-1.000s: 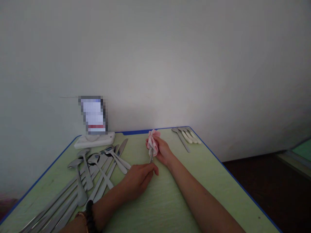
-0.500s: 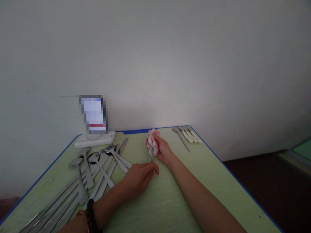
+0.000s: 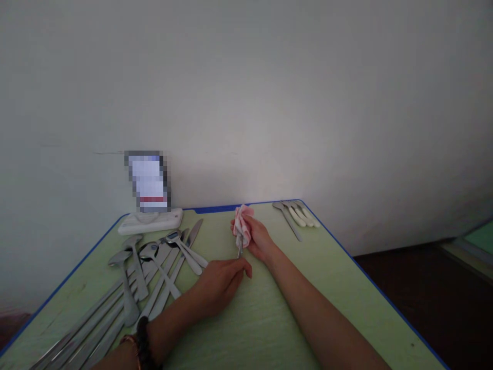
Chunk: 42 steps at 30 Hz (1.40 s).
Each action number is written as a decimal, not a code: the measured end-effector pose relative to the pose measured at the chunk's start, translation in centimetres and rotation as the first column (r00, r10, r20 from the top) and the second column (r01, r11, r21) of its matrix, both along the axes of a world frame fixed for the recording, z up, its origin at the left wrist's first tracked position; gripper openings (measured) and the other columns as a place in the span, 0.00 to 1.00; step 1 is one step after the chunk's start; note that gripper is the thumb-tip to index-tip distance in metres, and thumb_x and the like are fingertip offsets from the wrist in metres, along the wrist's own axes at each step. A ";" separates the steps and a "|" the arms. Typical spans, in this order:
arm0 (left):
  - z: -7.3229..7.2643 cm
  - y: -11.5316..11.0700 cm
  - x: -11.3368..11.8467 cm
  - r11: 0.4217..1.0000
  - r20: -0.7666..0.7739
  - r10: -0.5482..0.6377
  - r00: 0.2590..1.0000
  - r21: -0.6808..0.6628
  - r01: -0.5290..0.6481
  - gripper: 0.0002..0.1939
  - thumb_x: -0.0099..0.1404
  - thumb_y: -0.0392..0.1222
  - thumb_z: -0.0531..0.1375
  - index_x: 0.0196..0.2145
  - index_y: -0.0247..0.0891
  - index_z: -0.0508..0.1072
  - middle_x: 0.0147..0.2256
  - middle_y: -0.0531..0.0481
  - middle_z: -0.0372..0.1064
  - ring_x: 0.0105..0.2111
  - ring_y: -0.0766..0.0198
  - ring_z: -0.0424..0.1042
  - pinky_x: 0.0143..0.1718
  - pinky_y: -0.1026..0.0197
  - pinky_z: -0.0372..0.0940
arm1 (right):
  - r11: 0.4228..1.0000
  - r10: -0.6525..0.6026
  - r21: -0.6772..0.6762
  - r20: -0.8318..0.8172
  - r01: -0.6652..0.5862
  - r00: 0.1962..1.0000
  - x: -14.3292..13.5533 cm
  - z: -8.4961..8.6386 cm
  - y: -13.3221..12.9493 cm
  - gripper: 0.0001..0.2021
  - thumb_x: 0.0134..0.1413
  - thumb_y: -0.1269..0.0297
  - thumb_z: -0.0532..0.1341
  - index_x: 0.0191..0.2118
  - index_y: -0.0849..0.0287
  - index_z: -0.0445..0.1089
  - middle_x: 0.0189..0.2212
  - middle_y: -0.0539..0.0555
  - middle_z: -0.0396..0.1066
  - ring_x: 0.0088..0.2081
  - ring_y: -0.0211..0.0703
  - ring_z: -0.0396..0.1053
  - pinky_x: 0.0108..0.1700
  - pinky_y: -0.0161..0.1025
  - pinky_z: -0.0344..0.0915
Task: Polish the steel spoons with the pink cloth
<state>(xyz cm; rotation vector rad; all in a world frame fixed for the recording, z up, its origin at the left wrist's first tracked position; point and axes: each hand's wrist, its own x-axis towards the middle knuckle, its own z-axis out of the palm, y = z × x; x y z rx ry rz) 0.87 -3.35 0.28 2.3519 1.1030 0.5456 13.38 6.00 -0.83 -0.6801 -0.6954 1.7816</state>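
Note:
My left hand (image 3: 225, 282) pinches the near end of a thin metal utensil handle (image 3: 241, 249). The utensil's far end is wrapped in a pink and white cloth (image 3: 242, 226), so I cannot see what kind it is. Closed round that cloth is my right hand (image 3: 257, 236), just beyond the left one. Both hands are over the middle of the table (image 3: 265, 318). Left of my left hand lies a loose pile of metal spoons (image 3: 150, 252) and table knives (image 3: 196, 231), some crossing one another.
At the far right corner a metal spoon (image 3: 287, 218) lies beside several cream-handled utensils (image 3: 297, 215). A phone (image 3: 149, 180) with a blurred screen stands at the back left against the wall, behind a white device (image 3: 152, 221). The table has a blue edge.

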 end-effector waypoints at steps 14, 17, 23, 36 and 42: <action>-0.1 0.0 -0.1 1.000 -0.007 0.000 1.000 0.007 0.000 0.12 0.65 0.34 0.46 0.37 0.39 0.69 0.28 0.52 0.70 0.28 0.65 0.68 0.33 0.66 0.60 | 0.999 -0.016 -0.029 0.006 0.016 1.000 0.0 0.3 -0.1 0.09 0.53 0.66 0.56 0.29 0.65 0.70 0.20 0.53 0.71 0.22 0.35 0.68 0.26 0.31 0.65; -0.2 0.1 -0.1 1.000 -0.006 -0.009 1.000 0.008 0.009 0.12 0.65 0.34 0.46 0.37 0.39 0.69 0.29 0.52 0.70 0.29 0.65 0.69 0.34 0.66 0.60 | 1.000 -0.009 -0.028 -0.009 0.009 1.000 0.0 0.2 -0.1 0.08 0.52 0.66 0.57 0.30 0.65 0.70 0.20 0.53 0.72 0.22 0.35 0.68 0.26 0.31 0.65; 0.1 0.0 0.0 1.000 -0.014 0.001 1.000 -0.002 -0.001 0.12 0.65 0.35 0.46 0.37 0.39 0.69 0.29 0.52 0.70 0.28 0.65 0.69 0.33 0.66 0.60 | 0.999 -0.018 -0.026 0.010 0.018 1.000 0.0 0.2 -0.2 0.08 0.52 0.66 0.57 0.29 0.65 0.70 0.20 0.53 0.71 0.23 0.36 0.68 0.26 0.31 0.65; 0.0 0.2 0.0 1.000 -0.014 0.006 1.000 0.000 -0.006 0.13 0.65 0.34 0.46 0.37 0.39 0.69 0.30 0.51 0.71 0.30 0.65 0.70 0.35 0.66 0.60 | 1.000 0.007 -0.007 0.024 -0.007 1.000 0.0 0.1 0.0 0.08 0.53 0.66 0.56 0.29 0.65 0.70 0.21 0.53 0.72 0.21 0.35 0.67 0.24 0.31 0.64; -0.1 0.1 0.1 0.999 -0.014 0.046 0.999 0.005 -0.046 0.12 0.66 0.37 0.45 0.39 0.39 0.68 0.27 0.53 0.70 0.27 0.65 0.69 0.32 0.65 0.59 | 1.000 -0.016 -0.019 0.009 0.016 1.000 0.0 0.1 -0.1 0.08 0.53 0.66 0.56 0.30 0.64 0.70 0.21 0.52 0.72 0.22 0.35 0.68 0.25 0.31 0.65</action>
